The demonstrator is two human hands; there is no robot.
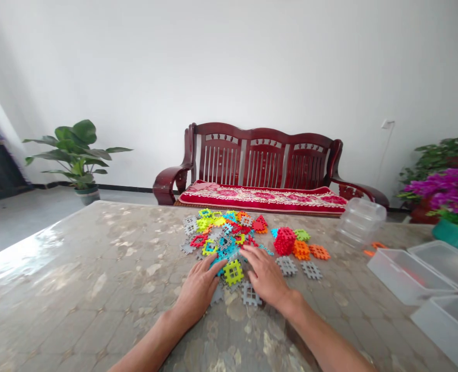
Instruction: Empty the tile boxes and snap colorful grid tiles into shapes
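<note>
A loose pile of plastic interlocking tiles in blue, yellow-green, red, grey and orange lies in front of me. My left hand [198, 283] rests at the pile's near left edge, fingers stretched over it and thumb by a blue tile [219, 269]. From the right, my right hand [266, 275] reaches over the pile with its fingers apart. Between the hands lies a yellow-green window tile [233, 273], with a grey window tile [251, 294] nearer to me. Neither hand visibly grips a tile; some fingertips are hidden among the pieces.
Right of the pile stand a red stack of tiles [284, 241], orange tiles [301, 250] and grey tiles [311, 269]. Clear plastic bins [392, 281] and an upright clear container [361, 222] are farther right, beside purple flowers [446, 188]. A wooden bench [265, 160] is behind the table.
</note>
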